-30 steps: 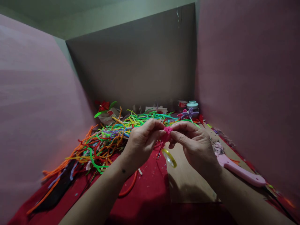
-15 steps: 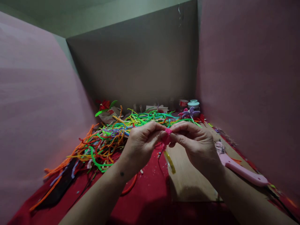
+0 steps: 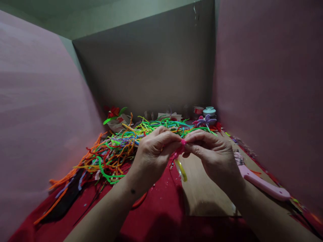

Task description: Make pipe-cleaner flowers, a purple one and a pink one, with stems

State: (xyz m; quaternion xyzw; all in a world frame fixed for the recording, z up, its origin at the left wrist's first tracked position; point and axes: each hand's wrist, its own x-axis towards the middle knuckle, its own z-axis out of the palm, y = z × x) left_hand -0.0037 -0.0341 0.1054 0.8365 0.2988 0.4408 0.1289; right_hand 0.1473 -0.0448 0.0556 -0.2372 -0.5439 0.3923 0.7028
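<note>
A single view, from a camera worn on the person's head, looks forward and down along both forearms onto the surface [image 3: 156, 201]. It sits close: the left hand [image 3: 151, 154] and right hand [image 3: 214, 154] fill the middle. Tall panels close in left, right and behind, with the pipe-cleaner heap [image 3: 121, 144] farther off.

Left hand [image 3: 153, 151] and right hand [image 3: 214, 156]: bare, no rings, no gloves. Forearms bare, no sleeves, no watch or bracelet. Small dark mark on left forearm just behind wrist.
</note>
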